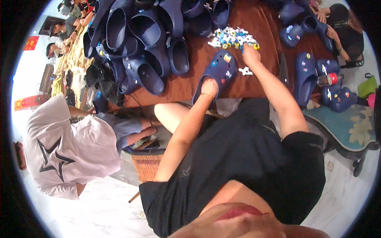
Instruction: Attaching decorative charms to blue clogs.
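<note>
Your left hand (209,87) pins the navy clog (219,71) on the brown table (190,79) while your right hand (251,55), at one o'clock, pinches into the charm pile (234,37), so you seem mid-decorating, needing one charm pressed into a hole.

- Pale marble-look floor (107,206), brightly lit.
- Brown-covered worktop (258,27) runs across the top.
- Cushioned chair (349,127), teal with a flower print, at right on dark legs.
- Woven stool (146,166) beside the worktop.
- White wall (27,63) at left with red paper strips (31,42).
</note>
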Demonstrator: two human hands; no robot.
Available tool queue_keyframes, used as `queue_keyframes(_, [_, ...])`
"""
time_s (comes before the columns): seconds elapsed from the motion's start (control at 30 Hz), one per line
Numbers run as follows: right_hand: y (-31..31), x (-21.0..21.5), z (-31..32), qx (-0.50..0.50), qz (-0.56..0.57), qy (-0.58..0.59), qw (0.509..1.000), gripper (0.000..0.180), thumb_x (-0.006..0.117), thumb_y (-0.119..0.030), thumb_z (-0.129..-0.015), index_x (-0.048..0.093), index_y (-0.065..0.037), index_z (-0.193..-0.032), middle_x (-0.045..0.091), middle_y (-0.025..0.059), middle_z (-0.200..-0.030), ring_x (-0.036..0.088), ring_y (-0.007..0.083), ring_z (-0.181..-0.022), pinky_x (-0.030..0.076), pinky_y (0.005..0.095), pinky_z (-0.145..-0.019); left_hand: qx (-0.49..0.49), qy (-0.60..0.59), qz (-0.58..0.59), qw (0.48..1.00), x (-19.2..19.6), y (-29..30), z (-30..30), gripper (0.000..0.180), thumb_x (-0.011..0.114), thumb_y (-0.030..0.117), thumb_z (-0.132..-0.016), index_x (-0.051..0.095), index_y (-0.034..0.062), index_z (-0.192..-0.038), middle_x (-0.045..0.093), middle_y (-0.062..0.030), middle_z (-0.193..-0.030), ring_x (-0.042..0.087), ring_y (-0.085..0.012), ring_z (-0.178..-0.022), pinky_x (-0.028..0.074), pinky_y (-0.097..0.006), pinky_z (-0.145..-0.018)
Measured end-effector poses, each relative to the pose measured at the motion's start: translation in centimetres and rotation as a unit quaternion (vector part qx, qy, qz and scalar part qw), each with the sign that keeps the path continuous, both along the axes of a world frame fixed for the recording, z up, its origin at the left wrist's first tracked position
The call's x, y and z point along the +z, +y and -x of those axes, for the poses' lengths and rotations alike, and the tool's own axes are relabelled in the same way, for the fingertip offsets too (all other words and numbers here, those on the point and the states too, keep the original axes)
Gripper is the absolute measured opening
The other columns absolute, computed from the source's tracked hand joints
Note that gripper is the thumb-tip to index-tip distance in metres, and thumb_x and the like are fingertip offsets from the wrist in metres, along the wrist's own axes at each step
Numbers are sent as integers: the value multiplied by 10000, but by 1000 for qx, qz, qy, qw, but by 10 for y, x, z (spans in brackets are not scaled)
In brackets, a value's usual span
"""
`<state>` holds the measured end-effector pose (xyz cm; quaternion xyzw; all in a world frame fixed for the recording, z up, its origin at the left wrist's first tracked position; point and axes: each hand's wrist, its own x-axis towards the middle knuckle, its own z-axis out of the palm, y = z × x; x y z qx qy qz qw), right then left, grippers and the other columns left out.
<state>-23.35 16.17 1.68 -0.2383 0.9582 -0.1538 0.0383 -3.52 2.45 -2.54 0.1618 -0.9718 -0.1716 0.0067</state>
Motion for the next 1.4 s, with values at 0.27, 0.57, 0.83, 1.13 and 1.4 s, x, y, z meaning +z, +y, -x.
queue_keyframes(0.27, [4, -2, 4, -42, 15, -18, 999, 277, 619, -107, -695, 512, -95, -950, 587, 142, -895, 575, 337, -857, 454, 445, -698, -5, -29, -26, 999, 14, 6, -2, 256, 408, 116, -740, 620, -21, -701, 604, -223, -787, 583, -340, -804, 456, -418, -765])
queue_keyframes(0.57, [8, -5, 14, -7, 120, -91, 989, 156, 647, -148, -671, 544, -70, -757, 597, 131, -778, 579, 318, -772, 458, 413, -666, 1, -83, -74, 994, 30, 7, -1, 267, 381, 104, -762, 604, -40, -731, 593, -241, -838, 577, -357, -803, 456, -423, -746])
queue_keyframes(0.83, [-35, 17, 11, 108, 269, -279, 915, 191, 645, -122, -685, 635, -30, -853, 642, 97, -792, 612, 170, -738, 477, 298, -680, 0, -37, -38, 999, 18, 5, -2, 218, 438, 109, -723, 623, -5, -700, 612, -210, -803, 597, -330, -789, 475, -409, -733])
queue_keyframes(1.13, [-67, 21, 14, 193, 58, -192, 961, 245, 700, -170, -608, 573, -45, -776, 610, 93, -738, 588, 215, -707, 461, 322, -633, -53, 9, -26, 998, 19, 4, -1, 227, 411, 91, -740, 605, -25, -721, 600, -224, -810, 588, -347, -779, 468, -414, -733])
queue_keyframes(1.4, [-67, 28, 13, 223, -54, -137, 964, 440, 700, -344, -660, 551, -47, -949, 592, 151, -969, 560, 302, -930, 451, 392, -778, -12, -40, -76, 996, 22, 5, -1, 238, 390, 94, -753, 588, -34, -717, 593, -236, -806, 579, -362, -764, 458, -435, -725])
